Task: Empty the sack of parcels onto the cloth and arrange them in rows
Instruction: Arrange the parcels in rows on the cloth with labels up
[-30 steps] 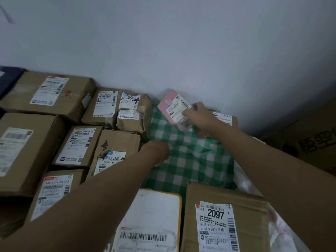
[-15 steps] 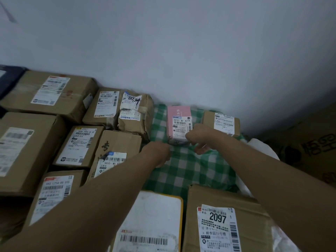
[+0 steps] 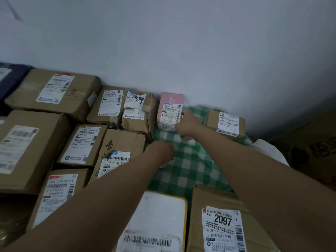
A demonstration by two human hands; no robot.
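A pink parcel [image 3: 170, 110] with a white label lies on the green checked cloth [image 3: 190, 166] close to the wall, next to a crumpled brown parcel [image 3: 140, 113]. My right hand [image 3: 189, 124] grips the pink parcel's near right corner. My left hand [image 3: 161, 153] rests as a fist on the cloth beside a brown box with black writing [image 3: 123, 142]; its fingers are hidden. A small brown box [image 3: 225, 122] sits to the right of the pink one. Part of the white sack [image 3: 269, 150] shows at the cloth's right edge.
Several brown boxes lie in rows on the left. Near me are a white parcel with a yellow edge [image 3: 156, 215] and a box labelled 2097 [image 3: 218, 220]. A large printed carton [image 3: 312, 151] stands at the right. The wall [image 3: 181, 51] closes off the far side.
My right hand brought the pink parcel down from the air onto the cloth, then slid it back and left against the crumpled parcel. My left hand stayed put.
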